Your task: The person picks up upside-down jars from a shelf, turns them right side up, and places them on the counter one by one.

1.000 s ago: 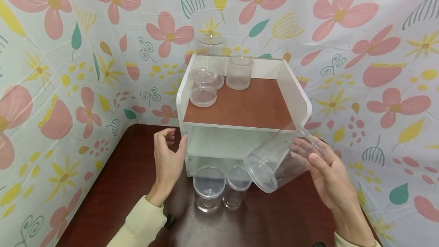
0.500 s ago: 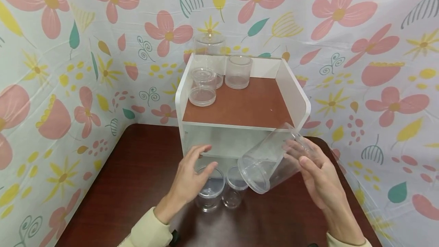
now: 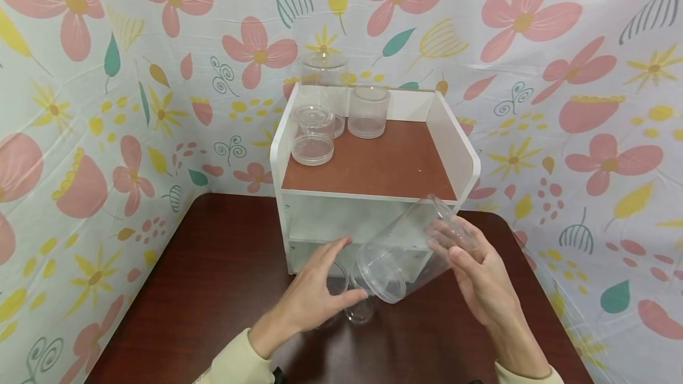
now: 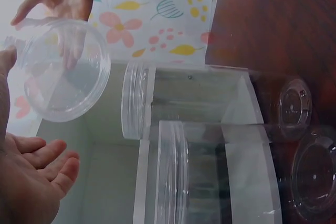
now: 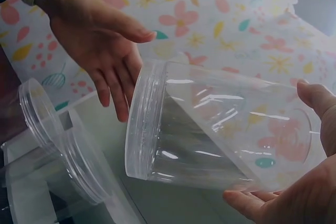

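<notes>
My right hand point(image 3: 485, 280) grips a clear plastic jar point(image 5: 226, 129) around its base end. Tilted in the air before the shelf unit, the jar has its lid point(image 5: 143, 119) pointing down and left. My left hand point(image 3: 309, 292) has its fingers spread and thumb apart, close to the lid, holding nothing. Below and behind that hand, two more lidded clear jars stand on the table, a narrower one point(image 4: 199, 95) and a wider one point(image 4: 205, 177). In the head view the left hand partly hides both.
A white shelf unit point(image 3: 368, 194) with a brown top board point(image 3: 395, 162) stands at the back of the dark wooden table point(image 3: 224, 265). On its top are a short jar point(image 3: 313, 147), another jar point(image 3: 369, 111) and a taller one point(image 3: 324, 70). Flowered cloth surrounds the table.
My left hand has moved right and down, from beside the shelf unit to near the lid of the held jar. My right hand has brought that jar slightly left.
</notes>
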The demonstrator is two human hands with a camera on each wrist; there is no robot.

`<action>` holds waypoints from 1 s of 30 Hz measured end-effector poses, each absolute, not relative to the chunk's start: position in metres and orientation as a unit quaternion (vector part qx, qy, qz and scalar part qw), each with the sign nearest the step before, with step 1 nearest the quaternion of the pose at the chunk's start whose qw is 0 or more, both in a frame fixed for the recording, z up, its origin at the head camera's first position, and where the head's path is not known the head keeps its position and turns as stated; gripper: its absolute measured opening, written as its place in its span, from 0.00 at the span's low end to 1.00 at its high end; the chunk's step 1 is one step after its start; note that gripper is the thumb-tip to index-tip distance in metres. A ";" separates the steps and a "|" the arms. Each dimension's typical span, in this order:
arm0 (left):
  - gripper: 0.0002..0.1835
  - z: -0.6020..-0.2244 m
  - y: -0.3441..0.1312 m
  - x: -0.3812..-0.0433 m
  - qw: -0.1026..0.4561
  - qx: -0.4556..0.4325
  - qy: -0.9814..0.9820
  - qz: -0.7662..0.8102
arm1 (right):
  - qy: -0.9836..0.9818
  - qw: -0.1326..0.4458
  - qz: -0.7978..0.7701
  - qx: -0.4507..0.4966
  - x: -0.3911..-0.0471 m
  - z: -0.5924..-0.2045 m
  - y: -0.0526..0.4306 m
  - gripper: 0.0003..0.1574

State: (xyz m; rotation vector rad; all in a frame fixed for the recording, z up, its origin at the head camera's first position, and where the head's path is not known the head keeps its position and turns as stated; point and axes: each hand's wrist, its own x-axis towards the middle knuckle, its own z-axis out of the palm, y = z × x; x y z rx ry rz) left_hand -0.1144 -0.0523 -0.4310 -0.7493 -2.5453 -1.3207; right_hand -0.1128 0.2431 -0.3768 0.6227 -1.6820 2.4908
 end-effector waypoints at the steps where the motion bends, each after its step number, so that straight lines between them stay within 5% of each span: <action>1: 0.50 -0.431 -0.051 -0.114 0.083 -0.252 -0.858 -0.439 | -0.547 0.035 0.811 0.203 -0.113 -0.377 0.242 0.29; 14: 0.62 -0.433 -0.042 -0.112 0.043 -0.229 -0.879 -0.415 | -0.540 0.028 0.815 0.209 -0.113 -0.384 0.233 0.29; 30: 0.63 -0.435 -0.037 -0.112 0.034 -0.218 -0.867 -0.448 | -0.537 0.021 0.821 0.193 -0.110 -0.385 0.226 0.29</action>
